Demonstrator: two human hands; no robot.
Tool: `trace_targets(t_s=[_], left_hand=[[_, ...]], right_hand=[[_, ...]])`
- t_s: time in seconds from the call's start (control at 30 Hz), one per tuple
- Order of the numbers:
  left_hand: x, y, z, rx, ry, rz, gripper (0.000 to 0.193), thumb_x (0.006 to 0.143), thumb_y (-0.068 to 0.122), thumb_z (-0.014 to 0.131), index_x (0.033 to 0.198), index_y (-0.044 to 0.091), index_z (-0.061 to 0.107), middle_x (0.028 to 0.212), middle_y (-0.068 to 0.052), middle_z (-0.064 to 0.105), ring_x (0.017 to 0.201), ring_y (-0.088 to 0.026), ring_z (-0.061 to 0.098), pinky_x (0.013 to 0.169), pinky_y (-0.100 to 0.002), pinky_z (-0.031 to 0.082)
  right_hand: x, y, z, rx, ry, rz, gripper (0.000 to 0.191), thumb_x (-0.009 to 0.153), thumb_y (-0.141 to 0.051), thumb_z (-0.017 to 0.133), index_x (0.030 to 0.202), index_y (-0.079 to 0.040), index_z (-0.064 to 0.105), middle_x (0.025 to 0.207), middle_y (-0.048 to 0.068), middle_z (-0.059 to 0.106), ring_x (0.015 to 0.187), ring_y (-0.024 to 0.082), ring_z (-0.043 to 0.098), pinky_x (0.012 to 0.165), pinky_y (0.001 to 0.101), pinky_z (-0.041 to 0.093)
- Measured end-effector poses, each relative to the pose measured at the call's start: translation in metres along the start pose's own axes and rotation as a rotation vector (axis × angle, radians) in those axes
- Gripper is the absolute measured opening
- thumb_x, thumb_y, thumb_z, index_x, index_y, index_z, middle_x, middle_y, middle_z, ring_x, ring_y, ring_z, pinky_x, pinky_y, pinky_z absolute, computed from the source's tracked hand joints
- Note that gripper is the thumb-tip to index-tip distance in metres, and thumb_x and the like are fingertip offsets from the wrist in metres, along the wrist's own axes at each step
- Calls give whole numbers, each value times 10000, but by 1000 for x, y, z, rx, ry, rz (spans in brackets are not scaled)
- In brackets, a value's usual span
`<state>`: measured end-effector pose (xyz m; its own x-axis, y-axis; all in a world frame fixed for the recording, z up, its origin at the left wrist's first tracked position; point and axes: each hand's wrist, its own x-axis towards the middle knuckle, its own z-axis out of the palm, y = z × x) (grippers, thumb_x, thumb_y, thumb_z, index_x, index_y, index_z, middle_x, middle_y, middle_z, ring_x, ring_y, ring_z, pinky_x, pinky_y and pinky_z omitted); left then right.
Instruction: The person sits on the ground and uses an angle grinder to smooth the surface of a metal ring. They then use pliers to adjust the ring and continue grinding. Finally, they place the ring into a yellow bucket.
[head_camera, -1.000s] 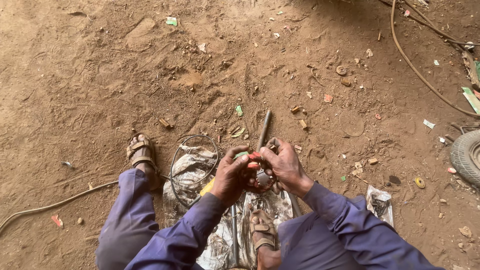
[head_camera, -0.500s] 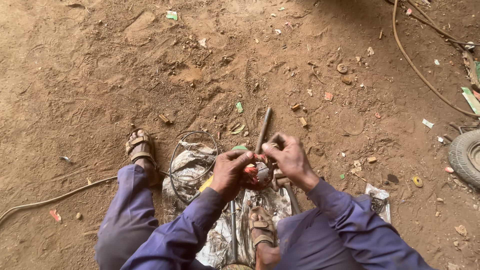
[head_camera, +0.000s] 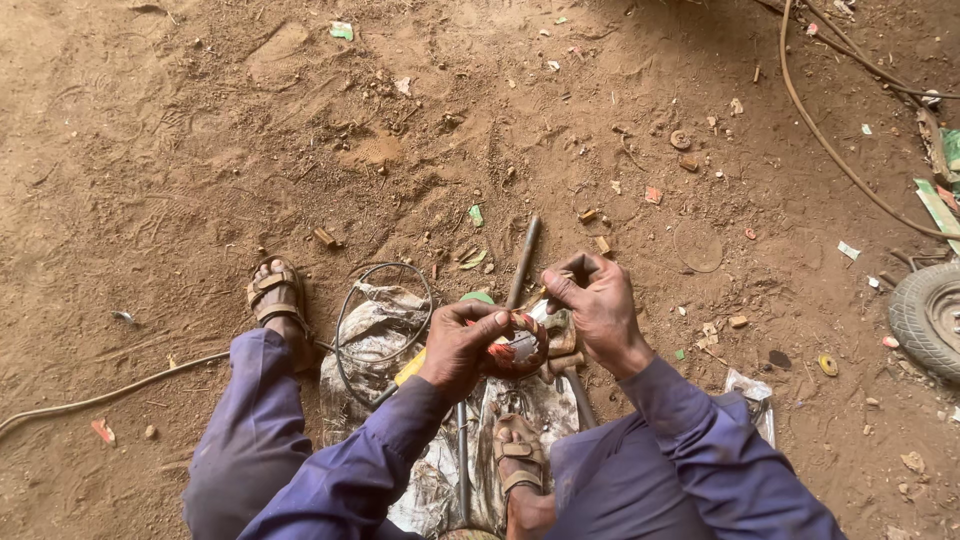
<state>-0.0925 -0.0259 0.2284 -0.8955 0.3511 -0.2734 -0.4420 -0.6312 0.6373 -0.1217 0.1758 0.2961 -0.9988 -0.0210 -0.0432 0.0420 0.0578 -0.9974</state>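
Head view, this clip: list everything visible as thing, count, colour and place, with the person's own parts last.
ring-shaped part: one, rusty brown with red, held in the left hand
metal rod: one, grey, on the dirt ahead of the hands
wire loop: one, dark, on the sheet by the left foot
plastic sheet: one, dirty silver, under the legs
tyre: one, black, right edge
hose: one, brown, upper right
sandals: two, brown, on the feet
left hand: gripping the ring
right hand: fingers curled, beside the ring
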Motion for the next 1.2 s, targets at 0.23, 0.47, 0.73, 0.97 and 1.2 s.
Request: trace_targets(t_s=[0.23,0.47,0.73,0.97,1.2], left_hand=[[3,-9,-2,-24,10,43,184,861,89,801,931,-69,738,919,-123,677,824,-204,706,697,-442,672],[0,-4,0,-126,71,-85,187,833,126,777,877,-37,696,885,-153,720,739,-257,746,604,-530,635],[2,22,11,-88,264,-38,171,863,123,746,926,-27,696,912,-189,757,724,-278,784,590,-474,675],[-1,23,16,-112,159,39,151,928,93,727,949,-54,706,919,-221,754,682,-291,754,577,-458,660],[-5,29,16,-61,222,-45,194,920,130,694,970,-55,729,864,-194,762,664,-287,758,571,-459,675]], right_hand=[[0,-8,10,-76,87,-41,161,957,-64,698,818,-40,623,771,90,650,648,172,637,597,326,609],[8,-17,4,191,144,-13,158,938,0,616,796,-56,575,783,116,667,675,210,691,642,392,653],[-38,-15,0,-496,-342,-223,131,894,-76,708,803,-41,620,704,117,669,567,173,689,482,305,641],[-50,35,29,-1242,-198,-881,162,979,-136,711,963,24,736,863,194,752,654,217,731,536,305,609],[-51,17,43,-1313,-179,-705,157,958,-25,653,1063,51,741,962,205,754,744,239,738,569,296,615]])
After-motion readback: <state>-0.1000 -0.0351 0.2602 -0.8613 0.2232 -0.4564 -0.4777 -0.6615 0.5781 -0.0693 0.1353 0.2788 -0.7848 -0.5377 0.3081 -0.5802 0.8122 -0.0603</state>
